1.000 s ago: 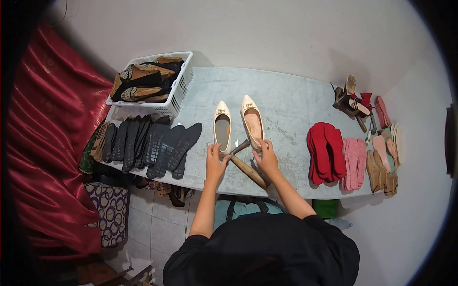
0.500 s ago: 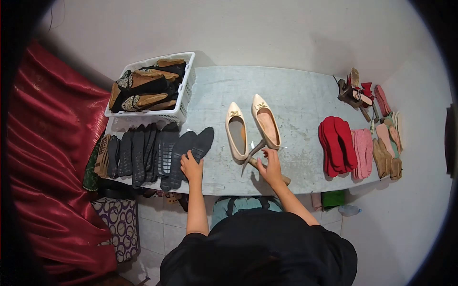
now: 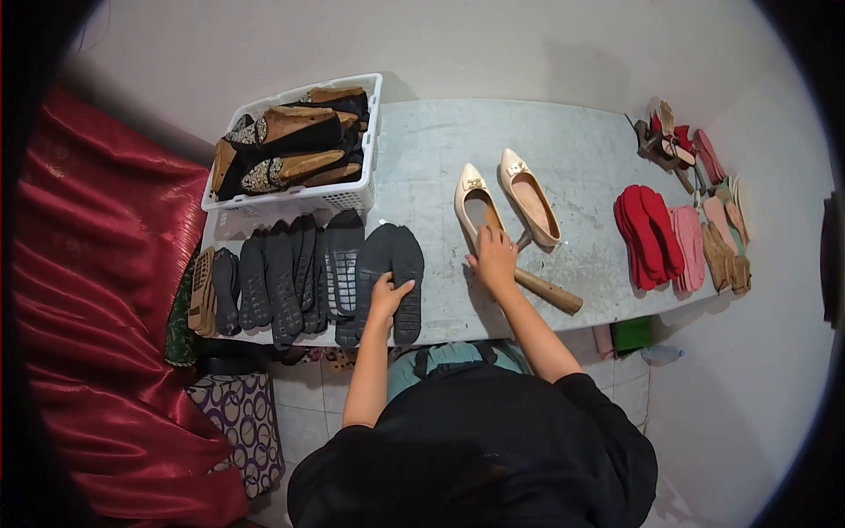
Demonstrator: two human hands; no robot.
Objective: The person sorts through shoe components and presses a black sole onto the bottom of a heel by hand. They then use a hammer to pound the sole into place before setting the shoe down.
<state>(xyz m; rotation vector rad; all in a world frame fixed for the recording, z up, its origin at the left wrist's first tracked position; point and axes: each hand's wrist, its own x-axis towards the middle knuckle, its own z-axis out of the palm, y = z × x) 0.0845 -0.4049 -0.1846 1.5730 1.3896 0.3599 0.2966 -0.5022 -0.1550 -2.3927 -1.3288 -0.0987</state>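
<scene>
My left hand [image 3: 385, 301] is closed on a black shoe sole [image 3: 407, 308], with its thumb lying across the sole. Beneath and beside that hand lie more black soles [image 3: 374, 251]. My right hand [image 3: 495, 261] closes round the heel of the left cream pointed flat shoe [image 3: 473, 194], covering it. The matching right cream shoe [image 3: 530, 198] stands just beyond, its toe pointing away. A hammer [image 3: 550, 292] with a wooden handle lies by my right hand, its head partly hidden.
A row of black soles [image 3: 282, 282] lines the front left. Behind it stands a white basket [image 3: 374, 132] full of black shoes. On the right are red insoles [image 3: 647, 233], pink insoles [image 3: 688, 251] and small tools [image 3: 660, 158].
My left hand has gripped the rightmost black sole, which has turned straighter. My right hand has shifted from beside the hammer onto the left shoe's heel. The view has shifted slightly.
</scene>
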